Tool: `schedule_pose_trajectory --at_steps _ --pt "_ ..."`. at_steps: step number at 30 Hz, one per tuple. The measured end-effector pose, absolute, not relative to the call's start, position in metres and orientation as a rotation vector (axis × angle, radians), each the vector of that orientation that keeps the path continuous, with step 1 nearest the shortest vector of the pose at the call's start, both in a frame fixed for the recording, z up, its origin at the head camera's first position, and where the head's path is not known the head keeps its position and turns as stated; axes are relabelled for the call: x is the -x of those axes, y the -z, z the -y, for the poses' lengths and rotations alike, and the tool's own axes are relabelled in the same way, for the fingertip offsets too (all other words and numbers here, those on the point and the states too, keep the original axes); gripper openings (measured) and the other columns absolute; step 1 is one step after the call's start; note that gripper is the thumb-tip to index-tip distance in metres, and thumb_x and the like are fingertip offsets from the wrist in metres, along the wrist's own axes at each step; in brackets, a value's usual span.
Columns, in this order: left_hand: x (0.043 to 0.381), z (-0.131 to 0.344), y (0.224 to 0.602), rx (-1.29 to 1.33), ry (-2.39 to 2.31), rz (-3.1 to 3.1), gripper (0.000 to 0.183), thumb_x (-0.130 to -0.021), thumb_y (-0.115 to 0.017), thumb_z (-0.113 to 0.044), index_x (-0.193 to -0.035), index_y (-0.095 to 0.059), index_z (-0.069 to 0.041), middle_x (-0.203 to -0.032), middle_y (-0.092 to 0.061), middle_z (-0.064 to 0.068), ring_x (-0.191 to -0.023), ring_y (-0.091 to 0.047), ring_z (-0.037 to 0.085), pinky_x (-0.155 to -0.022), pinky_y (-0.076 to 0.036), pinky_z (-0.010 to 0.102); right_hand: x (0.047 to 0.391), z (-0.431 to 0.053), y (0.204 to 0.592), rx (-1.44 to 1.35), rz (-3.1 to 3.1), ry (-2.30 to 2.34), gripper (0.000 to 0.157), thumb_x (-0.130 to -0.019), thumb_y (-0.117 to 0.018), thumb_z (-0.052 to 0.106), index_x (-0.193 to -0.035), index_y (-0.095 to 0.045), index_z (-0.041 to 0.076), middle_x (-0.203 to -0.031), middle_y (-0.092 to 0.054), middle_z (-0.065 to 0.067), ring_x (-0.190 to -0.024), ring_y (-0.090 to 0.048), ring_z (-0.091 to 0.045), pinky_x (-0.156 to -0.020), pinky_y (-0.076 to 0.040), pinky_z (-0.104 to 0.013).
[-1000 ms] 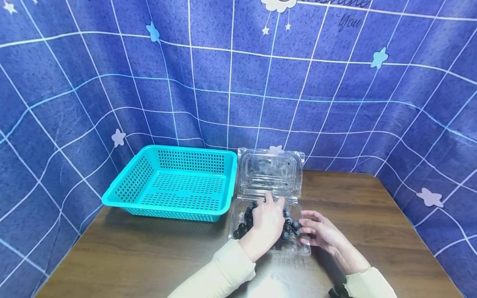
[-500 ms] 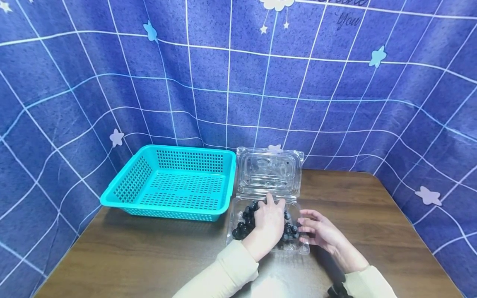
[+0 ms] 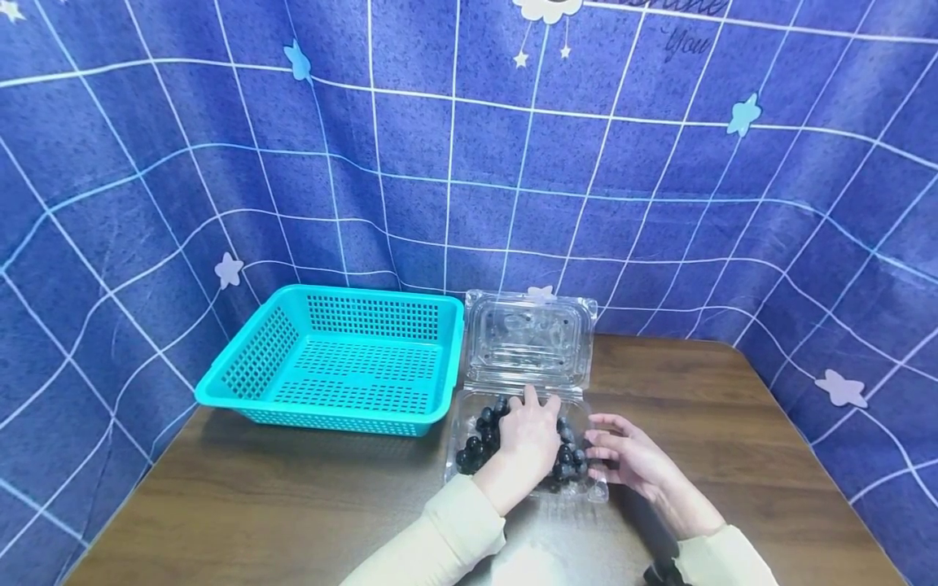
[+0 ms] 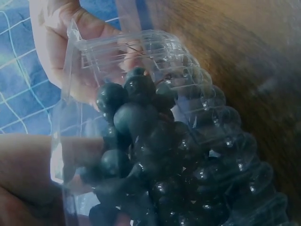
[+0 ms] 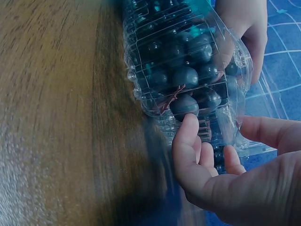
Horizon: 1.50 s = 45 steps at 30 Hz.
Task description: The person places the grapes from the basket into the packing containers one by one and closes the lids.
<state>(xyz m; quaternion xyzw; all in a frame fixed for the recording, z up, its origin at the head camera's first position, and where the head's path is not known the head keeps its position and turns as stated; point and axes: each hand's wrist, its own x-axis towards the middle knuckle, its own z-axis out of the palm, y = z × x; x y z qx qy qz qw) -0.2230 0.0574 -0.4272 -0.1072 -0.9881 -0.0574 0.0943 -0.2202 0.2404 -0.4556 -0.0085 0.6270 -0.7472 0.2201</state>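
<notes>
A clear plastic clamshell box (image 3: pixel 516 488) stands with its lid (image 3: pixel 531 334) folded back. Inside lie dark grapes (image 3: pixel 476 448) on reddish stems, seen close through the ribbed wall in both wrist views. My left hand (image 3: pixel 529 435) reaches into the box from above, its bent fingers spread over the middle of the grapes and gripping down among them; the fingertips are hidden in the head view. My right hand (image 3: pixel 637 460) is at the box's right side, fingers loosely bent. In the right wrist view its fingertips (image 5: pixel 189 123) meet the clear wall beside a grape.
A turquoise plastic basket (image 3: pixel 330 417) with perforated sides stands left of the box, close to its lid. The brown wooden table (image 3: pixel 718 407) extends right and in front. A blue curtain (image 3: pixel 410 203) with a white grid surrounds the back and sides.
The grapes to the right of my left hand have shifted slightly toward the front of the box. Both hands stay in nearly the same places.
</notes>
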Motion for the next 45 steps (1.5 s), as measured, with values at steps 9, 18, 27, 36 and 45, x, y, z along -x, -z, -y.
schedule_pose_trajectory --at_steps 9,18,27,36,45 --pt "0.224 -0.048 0.427 0.387 0.29 2.933 0.047 -0.077 -0.073 -0.041 -0.117 -0.056 -0.023 -0.105 -0.051 0.009 -0.084 -0.057 0.024 -0.05 -0.049 0.031 0.22 -0.24 0.457 -0.006 -1.74 2.072 0.03 -0.092 -0.053 0.007 -0.119 -0.043 0.013 -0.097 -0.061 0.002 -0.088 -0.058 -0.016 -0.078 -0.053 -0.036" --pt "0.219 -0.04 0.419 0.431 0.281 2.882 0.048 -0.076 -0.074 -0.042 -0.116 -0.057 -0.023 -0.11 -0.054 0.009 -0.086 -0.058 0.025 -0.048 -0.046 0.031 0.22 -0.24 0.457 -0.007 -1.754 2.068 0.034 -0.091 -0.054 0.006 -0.123 -0.041 0.01 -0.098 -0.059 0.001 -0.088 -0.058 -0.016 -0.077 -0.054 -0.037" --pt "0.211 -0.033 0.404 0.526 0.25 2.793 0.043 -0.077 -0.074 -0.04 -0.112 -0.058 -0.021 -0.106 -0.056 0.008 -0.082 -0.06 0.022 -0.047 -0.048 0.03 0.219 -0.239 0.455 0.004 -1.757 2.063 0.033 -0.091 -0.055 0.007 -0.121 -0.042 0.011 -0.099 -0.06 0.001 -0.089 -0.058 -0.016 -0.077 -0.054 -0.036" --pt "0.202 -0.026 0.393 0.518 0.234 2.778 0.045 -0.08 -0.071 -0.041 -0.118 -0.057 -0.021 -0.108 -0.056 0.008 -0.087 -0.059 0.023 -0.054 -0.05 0.033 0.218 -0.24 0.455 0.011 -1.758 2.061 0.032 -0.091 -0.055 0.007 -0.12 -0.042 0.012 -0.1 -0.058 0.0 -0.089 -0.058 -0.017 -0.078 -0.054 -0.037" --pt "0.193 -0.012 0.381 0.526 0.17 2.733 0.044 -0.082 -0.068 -0.043 -0.119 -0.057 -0.022 -0.112 -0.057 0.008 -0.094 -0.058 0.024 -0.062 -0.051 0.035 0.218 -0.24 0.456 0.021 -1.786 2.049 0.04 -0.091 -0.055 0.008 -0.126 -0.037 0.007 -0.101 -0.059 -0.001 -0.089 -0.058 -0.017 -0.079 -0.054 -0.037"
